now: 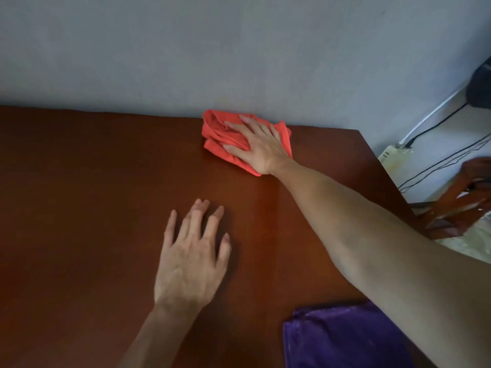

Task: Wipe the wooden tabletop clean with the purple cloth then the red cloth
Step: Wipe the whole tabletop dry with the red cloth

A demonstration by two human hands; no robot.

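While the right hand (259, 147) presses flat, fingers spread and straight, on the bunched red cloth (223, 134) at the worktop's (93, 168) far edge against the wall, the left hand (191, 258) rests open on bare wood mid-worktop, holding nothing. The purple cloth (342, 338) lies set aside at the near right edge. Red cloth looks light, soft and prone to bunching; likely best driven by palm pressure over its middle, not pinched.

left hand (190, 261) flat, right hand (259, 146) outstretched, flat
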